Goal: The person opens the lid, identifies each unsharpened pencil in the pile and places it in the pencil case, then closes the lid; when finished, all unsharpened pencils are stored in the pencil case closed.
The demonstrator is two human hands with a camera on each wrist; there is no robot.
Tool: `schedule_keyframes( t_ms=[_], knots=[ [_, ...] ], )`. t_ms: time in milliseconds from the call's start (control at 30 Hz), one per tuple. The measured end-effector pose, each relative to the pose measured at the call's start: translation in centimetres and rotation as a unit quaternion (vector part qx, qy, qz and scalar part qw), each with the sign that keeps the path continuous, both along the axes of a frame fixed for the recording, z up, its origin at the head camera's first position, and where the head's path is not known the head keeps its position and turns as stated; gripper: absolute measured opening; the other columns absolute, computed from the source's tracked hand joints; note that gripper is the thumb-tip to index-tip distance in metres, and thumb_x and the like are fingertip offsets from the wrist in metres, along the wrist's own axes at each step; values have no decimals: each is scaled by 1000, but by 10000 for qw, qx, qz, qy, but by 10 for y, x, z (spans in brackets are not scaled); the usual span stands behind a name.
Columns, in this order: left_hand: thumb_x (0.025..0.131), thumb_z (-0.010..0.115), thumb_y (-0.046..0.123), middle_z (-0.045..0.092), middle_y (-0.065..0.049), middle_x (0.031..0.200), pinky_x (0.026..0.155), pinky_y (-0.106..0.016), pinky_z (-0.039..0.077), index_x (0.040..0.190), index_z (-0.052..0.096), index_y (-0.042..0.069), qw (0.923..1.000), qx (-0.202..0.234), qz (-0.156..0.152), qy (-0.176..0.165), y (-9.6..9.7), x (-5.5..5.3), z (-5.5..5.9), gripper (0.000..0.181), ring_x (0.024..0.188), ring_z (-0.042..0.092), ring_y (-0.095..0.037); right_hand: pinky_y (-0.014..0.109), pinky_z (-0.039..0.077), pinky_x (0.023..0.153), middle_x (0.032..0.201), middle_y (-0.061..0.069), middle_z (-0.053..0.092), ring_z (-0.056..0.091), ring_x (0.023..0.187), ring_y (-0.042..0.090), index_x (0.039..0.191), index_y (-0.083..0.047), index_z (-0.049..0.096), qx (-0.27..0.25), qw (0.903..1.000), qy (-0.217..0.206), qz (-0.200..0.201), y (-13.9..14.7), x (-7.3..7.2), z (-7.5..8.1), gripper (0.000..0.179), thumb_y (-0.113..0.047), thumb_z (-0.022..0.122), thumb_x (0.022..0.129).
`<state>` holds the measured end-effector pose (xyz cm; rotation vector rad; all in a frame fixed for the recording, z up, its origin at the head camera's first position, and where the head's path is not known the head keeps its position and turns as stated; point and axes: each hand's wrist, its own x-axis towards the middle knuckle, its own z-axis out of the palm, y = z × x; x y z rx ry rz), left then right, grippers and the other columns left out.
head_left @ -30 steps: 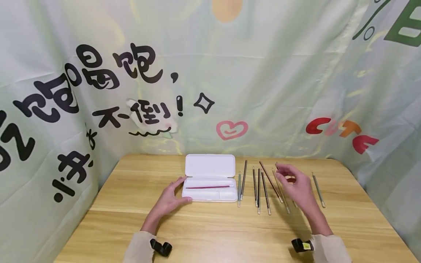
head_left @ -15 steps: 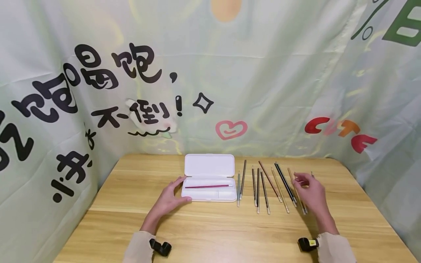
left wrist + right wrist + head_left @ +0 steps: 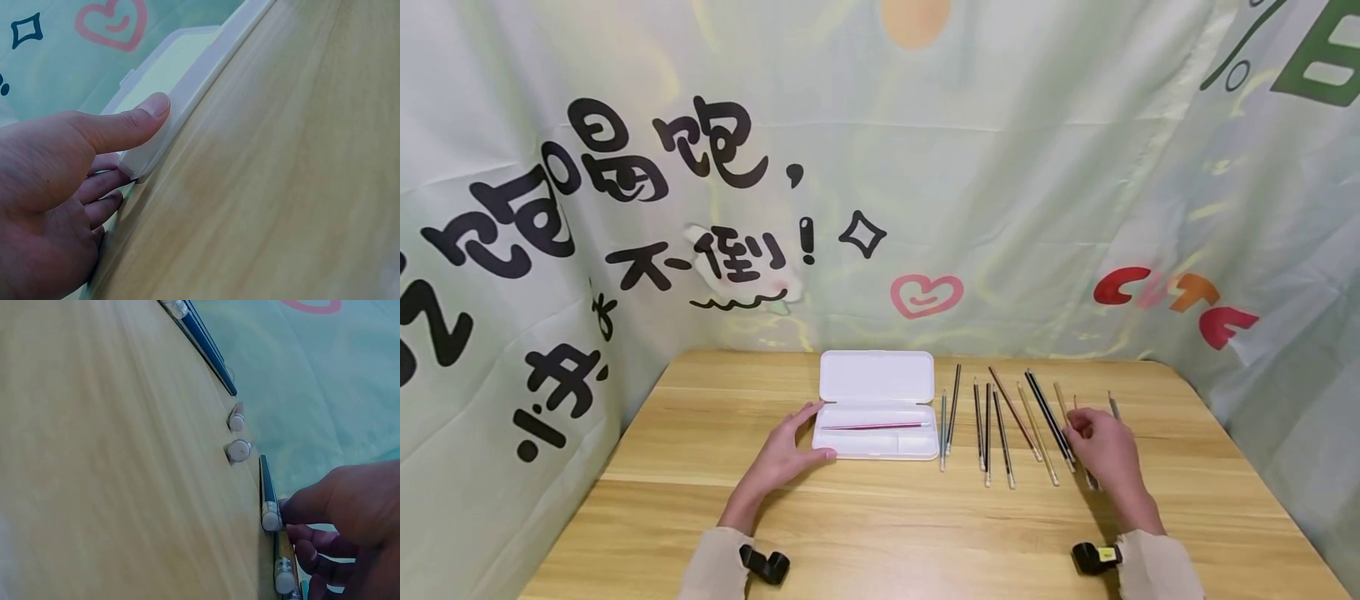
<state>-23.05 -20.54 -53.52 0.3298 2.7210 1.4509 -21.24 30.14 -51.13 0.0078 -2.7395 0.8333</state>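
Observation:
A white pencil case (image 3: 919, 446) lies open on the table, its lid (image 3: 877, 377) tipped back. One dark red pencil (image 3: 872, 427) lies inside. My left hand (image 3: 786, 450) holds the case by its left end; in the left wrist view the thumb (image 3: 134, 125) presses the front wall and the fingers curl at the corner. To the right, my right hand (image 3: 1105, 442) is low among the rightmost pencils, its thumb and fingertips pinching a pencil. In the right wrist view they meet beside a dark pencil (image 3: 267, 481) and a yellow pencil (image 3: 284, 550). The palm hides part of these pencils.
Several pencils lie in a loose row between case and right hand, among them a blue-grey pencil (image 3: 943, 429), a reddish pencil (image 3: 1015, 412) and two dark pencils (image 3: 1049, 417) side by side. A printed cloth (image 3: 1000, 208) hangs behind the wooden table (image 3: 880, 525).
My right hand has moved right from the middle pencils, uncovering the two dark ones, then slightly down and left onto the rightmost group. The left hand stays on the case.

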Motion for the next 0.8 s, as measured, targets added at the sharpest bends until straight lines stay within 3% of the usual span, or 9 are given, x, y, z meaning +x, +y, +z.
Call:
schedule_keyframes(
  t_ms=[433, 600, 800],
  knots=[
    [82, 89, 33, 34, -23, 162, 116, -70, 19, 155, 46, 14, 10000, -24, -41, 69, 0, 0, -1, 87, 148, 21, -54, 35, 45, 55, 81, 9, 73, 64, 68, 22, 98, 4, 75, 38, 9981, -25, -607, -4, 4, 3, 19, -13, 71, 91],
    [82, 89, 33, 33, -23, 162, 116, -71, 19, 156, 46, 14, 10000, -27, -29, 66, 1, 0, -1, 87, 148, 20, -55, 34, 47, 61, 82, 9, 73, 64, 71, 21, 99, 3, 76, -136, 9973, 334, -640, -9, 7, 14, 17, -11, 70, 92],
    [82, 89, 33, 34, -23, 162, 115, -71, 21, 155, 46, 14, 10000, -15, -37, 68, 0, 0, 1, 87, 148, 21, -54, 28, 50, 63, 87, 9, 73, 69, 78, 25, 102, 0, 75, -402, 9956, 747, -388, -19, 9, 33, 16, -13, 67, 96]
  ],
)
